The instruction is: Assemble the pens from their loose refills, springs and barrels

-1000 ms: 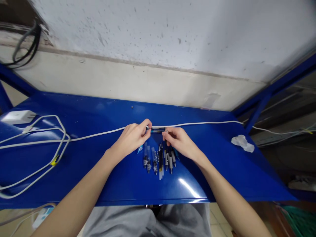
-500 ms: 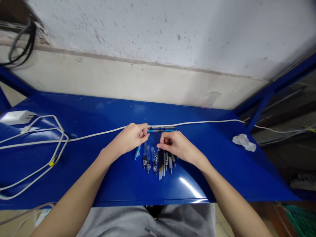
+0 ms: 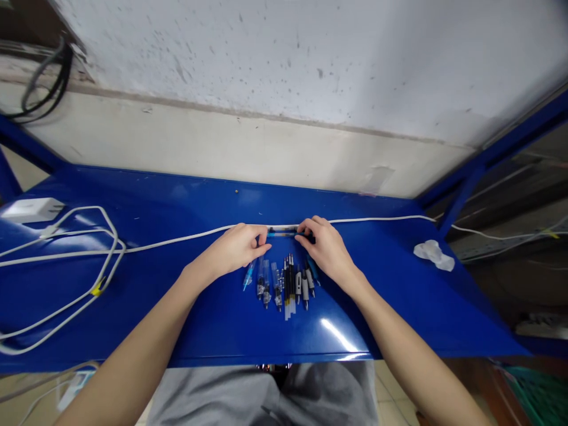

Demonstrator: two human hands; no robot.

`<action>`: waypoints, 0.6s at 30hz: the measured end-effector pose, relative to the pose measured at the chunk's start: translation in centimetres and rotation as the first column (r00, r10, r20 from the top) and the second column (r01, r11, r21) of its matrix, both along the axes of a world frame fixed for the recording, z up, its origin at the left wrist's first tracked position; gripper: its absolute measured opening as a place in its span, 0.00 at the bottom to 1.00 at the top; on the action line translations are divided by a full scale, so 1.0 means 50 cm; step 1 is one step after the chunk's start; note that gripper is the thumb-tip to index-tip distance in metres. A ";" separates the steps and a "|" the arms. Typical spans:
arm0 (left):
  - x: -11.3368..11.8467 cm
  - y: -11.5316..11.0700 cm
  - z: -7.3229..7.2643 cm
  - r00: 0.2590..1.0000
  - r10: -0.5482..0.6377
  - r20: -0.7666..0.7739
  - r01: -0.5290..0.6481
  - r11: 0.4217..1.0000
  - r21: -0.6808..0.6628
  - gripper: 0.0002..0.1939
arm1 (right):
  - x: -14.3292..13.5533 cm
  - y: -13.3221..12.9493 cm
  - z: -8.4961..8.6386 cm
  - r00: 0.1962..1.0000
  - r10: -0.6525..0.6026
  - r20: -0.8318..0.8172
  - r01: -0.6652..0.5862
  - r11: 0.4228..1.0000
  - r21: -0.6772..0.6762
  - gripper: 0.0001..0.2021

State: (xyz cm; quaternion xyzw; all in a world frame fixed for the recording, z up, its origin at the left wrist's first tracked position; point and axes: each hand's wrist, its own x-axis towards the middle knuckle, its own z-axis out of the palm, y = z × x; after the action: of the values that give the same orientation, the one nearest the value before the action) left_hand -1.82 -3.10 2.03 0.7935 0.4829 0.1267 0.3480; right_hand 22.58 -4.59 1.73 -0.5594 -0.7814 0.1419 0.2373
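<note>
My left hand (image 3: 243, 245) pinches the left end of the slim clear-barrelled pens (image 3: 283, 231), which lie sideways beside the white cable. At their right end, the thumb and fingers of my right hand (image 3: 323, 244) close around them, covering the tips. Below my hands lie pen parts in a row: a clear piece with a blue tip (image 3: 248, 277), several clear barrels with dark grips (image 3: 266, 285), small springs (image 3: 281, 279), several dark ink refills (image 3: 289, 287) and grey grip pieces (image 3: 305, 291). A blue piece (image 3: 315, 272) lies partly under my right hand.
A white cable (image 3: 177, 239) runs across the blue table (image 3: 213, 331) and loops at the left near a white adapter (image 3: 33, 210). Crumpled white plastic (image 3: 433, 254) lies at the right. Behind the table stands a wall (image 3: 231, 142); blue frame posts (image 3: 461, 189) flank it.
My right hand has moved up from above the refills to the right end of the pens, uncovering the refills and grey grip pieces. My left hand has stayed nearly still.
</note>
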 end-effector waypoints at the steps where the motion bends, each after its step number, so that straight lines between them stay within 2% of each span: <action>1: 0.000 -0.001 0.000 1.000 -0.006 0.008 0.006 1.000 0.001 0.14 | 0.001 0.002 -0.004 1.000 0.006 0.012 -0.006 1.000 0.008 0.03; 5: 0.002 -0.001 0.000 0.999 -0.009 0.043 0.010 1.000 -0.006 0.15 | 0.005 0.006 -0.015 0.999 0.023 0.037 -0.024 0.999 0.026 0.04; 14: 0.002 -0.004 0.007 1.000 -0.002 0.003 0.002 1.000 -0.024 0.18 | 0.005 0.009 -0.018 1.000 0.028 0.001 -0.028 0.997 0.067 0.05; 18: 0.004 -0.007 0.013 0.999 -0.019 0.039 0.017 0.998 0.059 0.20 | 0.009 0.013 -0.019 0.999 0.050 -0.003 -0.049 0.997 0.058 0.05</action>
State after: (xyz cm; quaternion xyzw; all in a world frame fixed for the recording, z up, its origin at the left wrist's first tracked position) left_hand -1.60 -3.45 2.68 0.8049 0.4649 0.1533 0.3353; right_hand 23.05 -3.95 0.77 -0.5325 -0.7983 0.1264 0.2513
